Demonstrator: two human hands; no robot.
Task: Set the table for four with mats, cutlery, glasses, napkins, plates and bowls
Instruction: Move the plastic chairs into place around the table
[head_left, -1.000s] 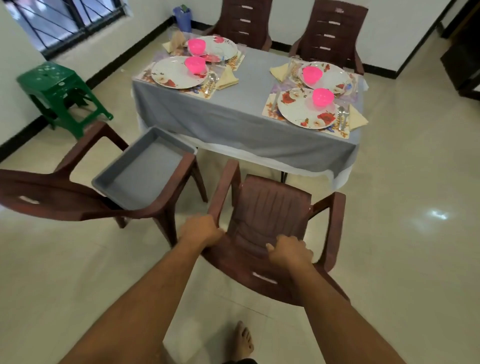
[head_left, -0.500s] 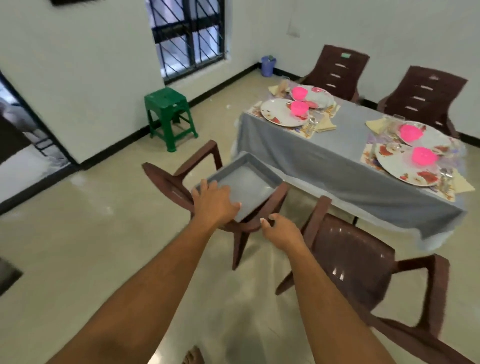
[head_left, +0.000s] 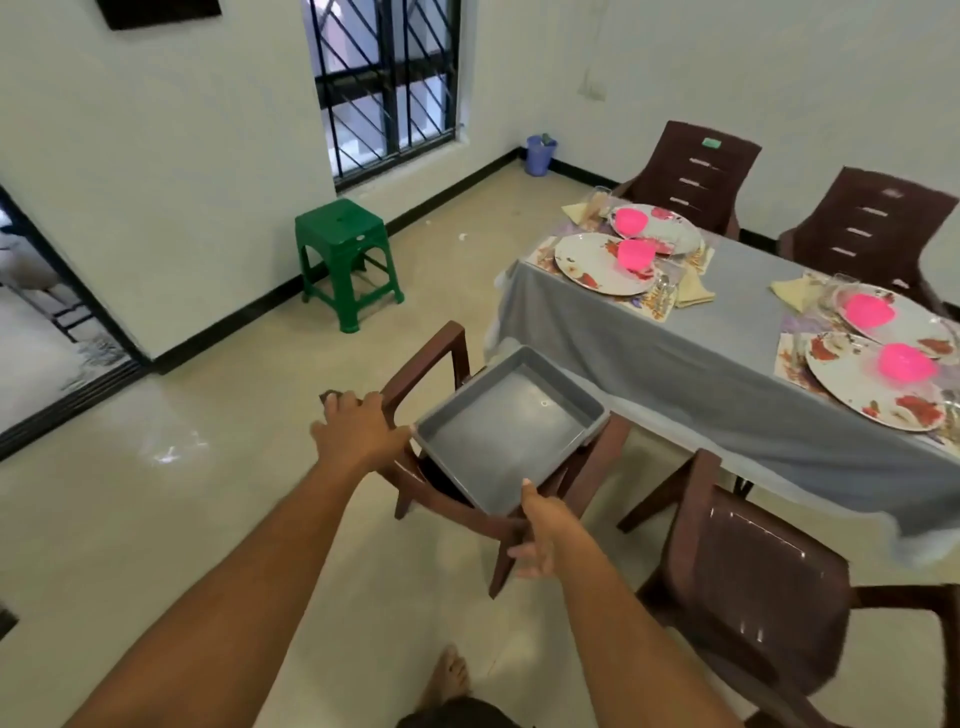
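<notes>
Chair arms (head_left: 431, 358) flank the tray (head_left: 506, 431) — open above.

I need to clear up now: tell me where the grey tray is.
The tray lies across the arms of a brown chair left of the table, centre of the head view, between both hands.
</notes>
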